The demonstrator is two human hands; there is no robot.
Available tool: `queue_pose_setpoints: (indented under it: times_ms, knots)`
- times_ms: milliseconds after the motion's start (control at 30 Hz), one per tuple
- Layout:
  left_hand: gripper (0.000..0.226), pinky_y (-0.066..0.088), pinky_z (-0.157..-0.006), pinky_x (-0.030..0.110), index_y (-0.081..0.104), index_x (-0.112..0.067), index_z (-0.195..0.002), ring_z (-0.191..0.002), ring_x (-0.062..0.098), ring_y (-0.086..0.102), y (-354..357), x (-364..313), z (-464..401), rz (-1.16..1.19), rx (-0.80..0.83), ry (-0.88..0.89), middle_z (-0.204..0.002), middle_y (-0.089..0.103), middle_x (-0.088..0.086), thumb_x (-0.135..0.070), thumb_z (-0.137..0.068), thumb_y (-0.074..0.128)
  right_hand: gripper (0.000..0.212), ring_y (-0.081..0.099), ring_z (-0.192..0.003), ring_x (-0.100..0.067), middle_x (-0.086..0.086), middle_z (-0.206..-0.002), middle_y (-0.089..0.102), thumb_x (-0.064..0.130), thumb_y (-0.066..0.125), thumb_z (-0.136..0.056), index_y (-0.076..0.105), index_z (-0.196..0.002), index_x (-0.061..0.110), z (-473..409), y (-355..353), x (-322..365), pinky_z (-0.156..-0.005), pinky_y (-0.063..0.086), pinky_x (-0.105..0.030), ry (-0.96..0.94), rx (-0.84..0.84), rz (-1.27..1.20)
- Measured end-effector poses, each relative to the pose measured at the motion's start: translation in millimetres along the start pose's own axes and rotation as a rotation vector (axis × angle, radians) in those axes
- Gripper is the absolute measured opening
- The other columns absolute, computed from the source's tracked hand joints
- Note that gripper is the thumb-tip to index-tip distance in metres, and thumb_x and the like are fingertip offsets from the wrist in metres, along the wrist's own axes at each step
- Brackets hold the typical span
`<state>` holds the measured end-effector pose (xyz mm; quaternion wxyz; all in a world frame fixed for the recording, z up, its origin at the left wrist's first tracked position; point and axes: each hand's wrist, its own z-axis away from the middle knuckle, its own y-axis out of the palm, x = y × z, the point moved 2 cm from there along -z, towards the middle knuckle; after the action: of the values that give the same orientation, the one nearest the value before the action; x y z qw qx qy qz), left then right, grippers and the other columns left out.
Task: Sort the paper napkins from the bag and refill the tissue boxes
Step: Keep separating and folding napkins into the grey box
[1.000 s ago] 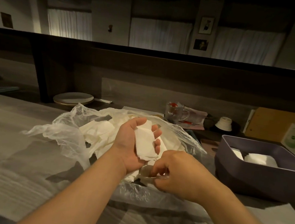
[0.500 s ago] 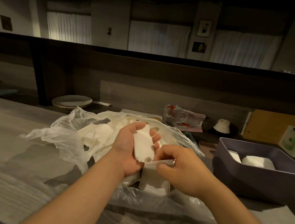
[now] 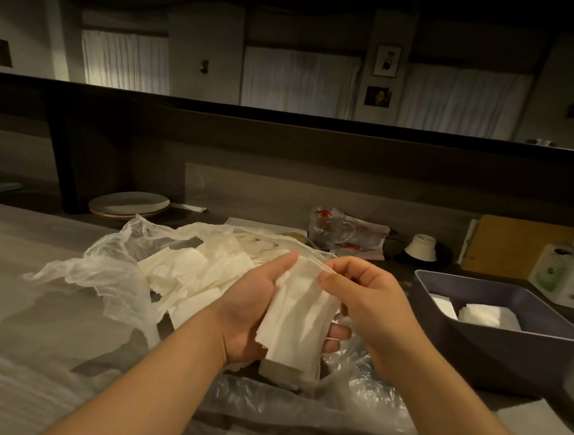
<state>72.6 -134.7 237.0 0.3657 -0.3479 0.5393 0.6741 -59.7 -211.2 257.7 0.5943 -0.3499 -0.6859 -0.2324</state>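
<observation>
The left hand (image 3: 251,303) lies palm up, its grip curled around a small stack of white folded paper napkins (image 3: 296,321), fingertips showing past the stack's right edge. The right hand (image 3: 368,299) pinches the stack's upper right corner between thumb and forefinger. Both hands hover just above the crumpled clear plastic bag (image 3: 109,272) spread on the grey worktop (image 3: 13,316). Inside the bag, left of the held stack, lie more loose white napkins (image 3: 188,271). To the bag's right stands a dark grey rectangular tissue box (image 3: 495,350), open-topped, with white napkin piles (image 3: 484,313) in it. Behind the bag sit stacked pale plates (image 3: 128,203) and a clear glass mug (image 3: 326,227).
</observation>
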Motion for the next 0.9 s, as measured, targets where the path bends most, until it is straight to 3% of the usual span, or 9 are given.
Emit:
queue_pose_setpoints:
  times_ms: [33,100,200,300,400,567,667,833,900]
  knots:
    - [0.074,0.054,-0.092,0.051,0.077,-0.011,-0.118,-0.096,0.039,0.07,0.0,1.7,-0.3,-0.006,0.024,-0.008,-0.12,0.07,0.023,-0.072,-0.095,0.042,0.01,0.068,-0.066,-0.026,-0.008,-0.086,0.075,0.018,0.068,-0.096,0.075,-0.088,0.019,-0.4,-0.2,-1.9,-0.056,0.056,-0.041,0.0,-0.023,0.001]
    - [0.076,0.051,-0.096,0.053,0.072,-0.011,-0.126,-0.1,0.041,0.066,-2.1,5.7,0.3,-0.033,0.1,-0.043,-0.122,0.067,0.024,-0.075,-0.09,0.053,0.009,0.073,-0.082,-0.027,-0.005,-0.091,0.074,0.025,0.072,-0.094,0.075,-0.089,0.032,-3.1,-0.4,-6.3,-0.069,0.064,-0.046,-0.038,-0.079,0.031]
    - [0.04,0.055,-0.084,0.044,0.077,-0.004,-0.11,-0.087,0.034,0.066,1.4,7.3,5.5,-0.123,0.171,-0.05,-0.101,0.067,0.021,-0.038,-0.089,0.068,0.018,0.065,-0.093,-0.022,0.003,-0.102,0.061,0.036,0.073,-0.089,0.064,-0.096,0.049,-7.0,-1.9,-11.0,-0.077,0.064,-0.046,-0.171,-0.186,0.198]
    - [0.028,0.054,-0.084,0.044,0.078,-0.002,-0.103,-0.084,0.034,0.065,-0.1,5.6,5.2,-0.108,0.172,-0.005,-0.096,0.065,0.022,-0.018,-0.085,0.063,0.013,0.055,-0.094,-0.008,0.016,-0.102,0.051,0.036,0.071,-0.091,0.063,-0.094,0.045,-5.5,-5.2,-8.9,-0.081,0.056,-0.031,-0.307,-0.197,0.351]
    - [0.028,0.053,-0.085,0.044,0.075,-0.006,-0.108,-0.087,0.036,0.064,-1.1,4.6,5.3,-0.111,0.184,0.004,-0.098,0.063,0.026,-0.014,-0.09,0.055,0.011,0.049,-0.102,0.004,0.022,-0.108,0.048,0.042,0.069,-0.092,0.064,-0.099,0.049,-4.1,-4.3,-9.0,-0.084,0.046,-0.017,-0.303,-0.085,0.504]
    - [0.025,0.06,-0.077,0.04,0.077,-0.007,-0.102,-0.082,0.033,0.067,0.3,2.8,8.8,-0.122,0.164,0.015,-0.095,0.065,0.025,-0.011,-0.087,0.058,0.014,0.05,-0.107,0.0,0.024,-0.112,0.048,0.041,0.069,-0.093,0.064,-0.101,0.052,-7.7,-2.6,-13.9,-0.081,0.047,-0.015,-0.279,-0.063,0.51]
    - [0.025,0.06,-0.079,0.039,0.08,-0.009,-0.098,-0.082,0.031,0.068,3.3,1.5,12.4,-0.141,0.165,-0.009,-0.095,0.067,0.023,-0.014,-0.086,0.059,0.012,0.051,-0.103,-0.001,0.022,-0.11,0.05,0.041,0.068,-0.094,0.066,-0.1,0.051,-8.5,-4.1,-14.3,-0.08,0.05,-0.018,-0.282,-0.085,0.456]
    - [0.044,0.06,-0.073,0.04,0.061,-0.003,-0.129,-0.08,0.03,0.068,4.9,0.5,12.8,-0.095,0.11,0.001,-0.095,0.066,0.02,-0.009,-0.086,0.06,0.013,0.055,-0.1,-0.008,0.02,-0.109,0.053,0.041,0.071,-0.092,0.062,-0.098,0.048,-11.3,-2.3,-15.3,-0.087,0.057,-0.029,-0.25,-0.091,0.449]
    - [0.041,0.06,-0.072,0.039,0.061,-0.003,-0.127,-0.079,0.03,0.067,6.9,1.0,12.7,-0.086,0.12,-0.004,-0.093,0.066,0.019,-0.009,-0.086,0.06,0.011,0.056,-0.099,-0.01,0.021,-0.106,0.054,0.039,0.072,-0.091,0.065,-0.096,0.046,-11.9,-3.3,-18.0,-0.087,0.059,-0.035,-0.263,-0.108,0.42]
